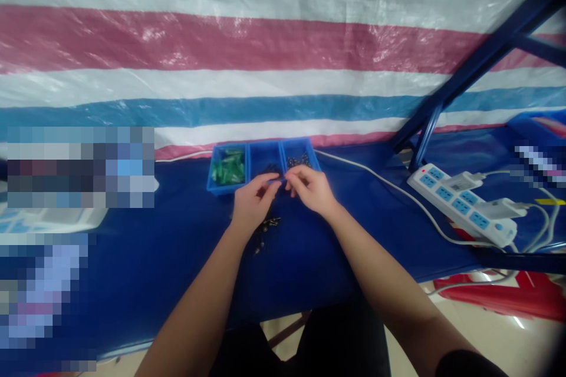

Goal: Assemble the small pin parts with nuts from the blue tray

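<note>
My left hand and my right hand meet in front of three joined blue bins, fingertips nearly touching. Both are closed in a pinch, and whatever sits between the fingers is too small and blurred to name. Green pieces fill the left bin. Dark small parts lie low in the middle bin, partly behind my left fingers. In the right bin are small shiny metallic parts. Below my left hand, a loose group of small dark and metallic parts rests on the blue table.
A white power strip with plugged-in adapters stands at the right, its cable running across the table. Dark blue frame bars rise behind it. A striped sheet hangs at the back. Pixelated patches cover areas on the left.
</note>
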### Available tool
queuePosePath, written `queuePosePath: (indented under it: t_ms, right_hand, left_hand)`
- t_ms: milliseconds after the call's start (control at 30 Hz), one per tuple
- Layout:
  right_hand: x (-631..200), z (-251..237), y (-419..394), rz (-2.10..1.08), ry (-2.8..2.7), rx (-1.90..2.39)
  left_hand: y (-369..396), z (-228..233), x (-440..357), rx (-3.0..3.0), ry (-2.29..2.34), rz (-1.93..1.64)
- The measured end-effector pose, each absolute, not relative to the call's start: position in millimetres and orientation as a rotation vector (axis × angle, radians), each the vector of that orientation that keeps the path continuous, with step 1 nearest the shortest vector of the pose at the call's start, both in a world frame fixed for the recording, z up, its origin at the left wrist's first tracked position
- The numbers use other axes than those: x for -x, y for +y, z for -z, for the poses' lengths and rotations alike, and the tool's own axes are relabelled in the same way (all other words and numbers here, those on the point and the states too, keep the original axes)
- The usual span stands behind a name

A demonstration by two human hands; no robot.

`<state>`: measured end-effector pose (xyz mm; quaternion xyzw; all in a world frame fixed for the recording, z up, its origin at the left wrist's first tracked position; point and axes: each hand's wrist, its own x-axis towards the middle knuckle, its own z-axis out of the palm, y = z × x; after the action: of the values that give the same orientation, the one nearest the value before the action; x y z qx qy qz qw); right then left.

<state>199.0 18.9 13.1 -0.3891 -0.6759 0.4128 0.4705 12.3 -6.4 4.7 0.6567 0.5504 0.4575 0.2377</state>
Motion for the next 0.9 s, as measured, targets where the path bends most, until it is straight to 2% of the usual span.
queuePosePath:
  t_ms: [900]
  right_hand:
    - [-199.4,-11.0,20.7,-0.843,-1.692,1.018]
  left_hand:
    - [-6.0,-8.4,-13.3,-1.754,1.473,-1.275]
